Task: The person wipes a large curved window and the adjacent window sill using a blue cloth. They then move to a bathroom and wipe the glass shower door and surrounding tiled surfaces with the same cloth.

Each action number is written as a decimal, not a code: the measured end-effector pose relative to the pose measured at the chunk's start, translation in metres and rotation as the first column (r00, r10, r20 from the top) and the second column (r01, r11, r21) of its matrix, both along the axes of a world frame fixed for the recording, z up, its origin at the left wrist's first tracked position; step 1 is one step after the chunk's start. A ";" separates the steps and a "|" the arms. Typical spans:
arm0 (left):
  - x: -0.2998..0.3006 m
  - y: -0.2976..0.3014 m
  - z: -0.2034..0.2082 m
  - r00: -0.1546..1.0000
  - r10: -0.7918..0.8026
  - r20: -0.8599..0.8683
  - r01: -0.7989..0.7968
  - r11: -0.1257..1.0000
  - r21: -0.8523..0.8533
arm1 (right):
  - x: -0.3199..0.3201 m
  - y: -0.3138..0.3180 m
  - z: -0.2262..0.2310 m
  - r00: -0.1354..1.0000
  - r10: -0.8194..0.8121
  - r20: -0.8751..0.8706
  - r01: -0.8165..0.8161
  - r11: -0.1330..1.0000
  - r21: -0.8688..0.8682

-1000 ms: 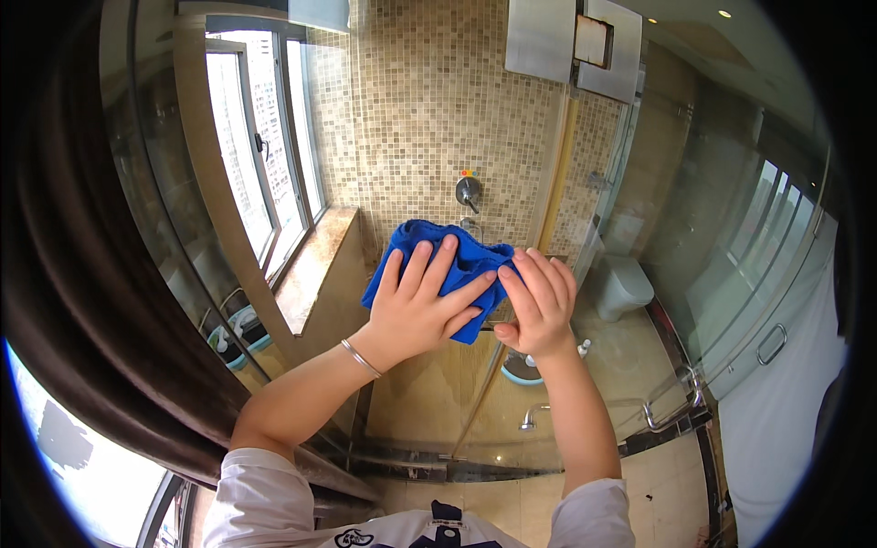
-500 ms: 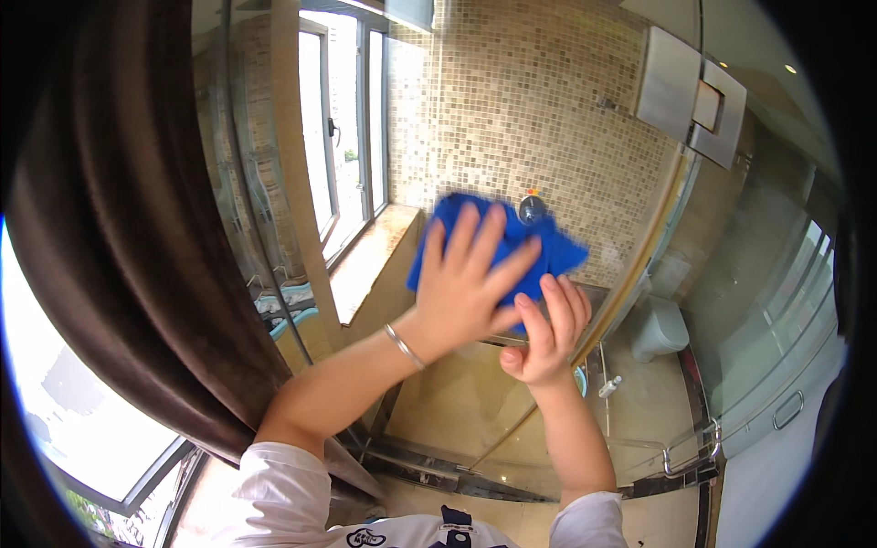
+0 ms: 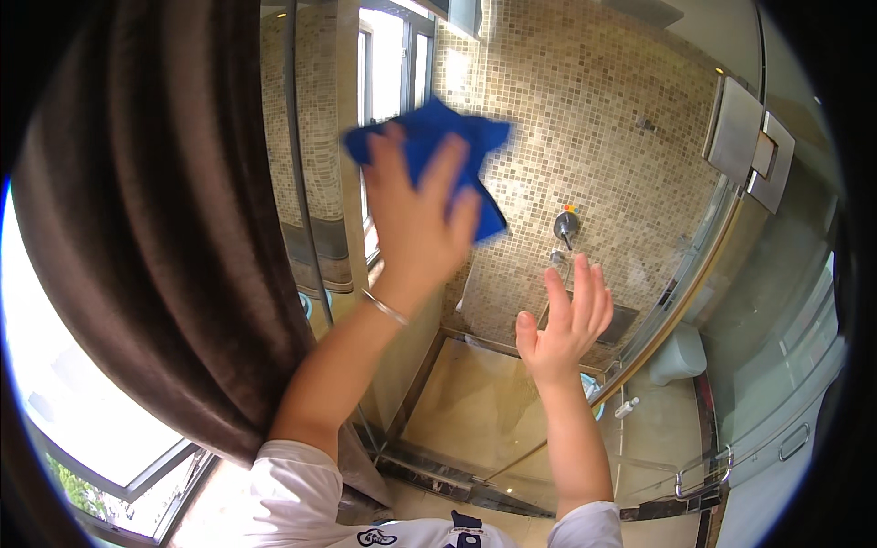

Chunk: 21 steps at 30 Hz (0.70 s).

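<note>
A blue cloth (image 3: 440, 123) is spread under my left hand (image 3: 413, 228), up in front of the window and the mosaic wall. Its fingers are apart over the cloth and slightly blurred, and they appear to press it against a clear glass panel. A thin silver bangle circles that wrist. Lower and to the right, my right hand (image 3: 566, 331) is raised with its fingers stretched out and nothing in it. I cannot tell whether it touches the glass.
A dark brown curtain (image 3: 164, 228) hangs close on the left. Beyond the glass are a mosaic wall (image 3: 603, 119), a shower valve (image 3: 566, 225) and a tiled floor (image 3: 470, 393). A metal hinge (image 3: 735, 128), door handle (image 3: 793, 442) and white toilet (image 3: 678, 354) are on the right.
My left hand has moved up and to the left with the blue cloth, away from my right hand. The right hand's fingers have straightened. The whole view has shifted a little.
</note>
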State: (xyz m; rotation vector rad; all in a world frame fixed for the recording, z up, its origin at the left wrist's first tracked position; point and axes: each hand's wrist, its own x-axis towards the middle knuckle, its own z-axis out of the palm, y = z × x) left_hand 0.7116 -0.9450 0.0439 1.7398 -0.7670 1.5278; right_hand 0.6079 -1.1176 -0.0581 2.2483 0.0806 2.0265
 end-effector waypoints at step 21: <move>0.090 0.066 -0.141 1.000 0.005 -0.013 -0.004 0.995 0.102 | 0.103 0.103 -0.009 0.996 0.061 -0.068 -0.066 0.995 -0.076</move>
